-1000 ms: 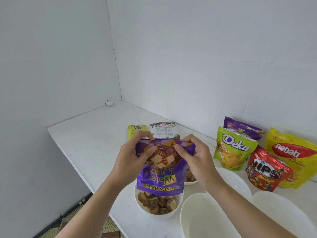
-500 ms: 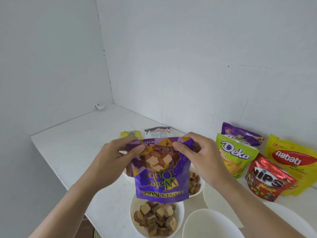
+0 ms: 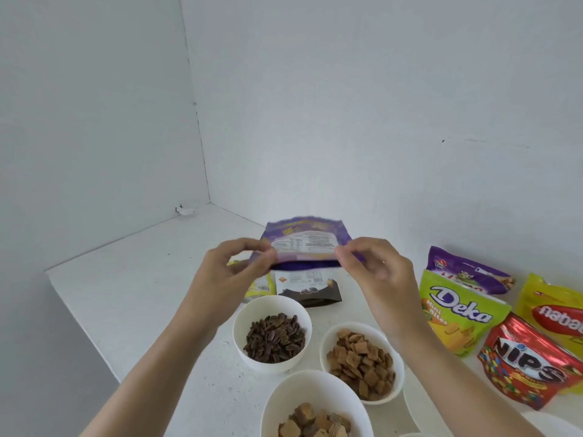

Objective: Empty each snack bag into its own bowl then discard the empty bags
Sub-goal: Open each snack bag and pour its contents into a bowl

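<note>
The left hand [image 3: 233, 272] and right hand [image 3: 375, 269] are pinching the purple wafer bag [image 3: 306, 241] by its side edges, holding it lifted, seemingly emptied. Below the grip, the seed bowl [image 3: 240, 323], brown-square bowl [image 3: 325, 343] and wafer bowl [image 3: 284, 392] are sitting filled; a yellow bag [image 3: 259, 287] and black bag [image 3: 310, 291] are lying flat directly under it. Right of the grip, the Deka bag [image 3: 457, 313], Nips bag [image 3: 527, 361], Nabati bag [image 3: 555, 313] and second purple bag [image 3: 467, 271] are waiting, apparently unopened, with all discarding seemingly left
</note>
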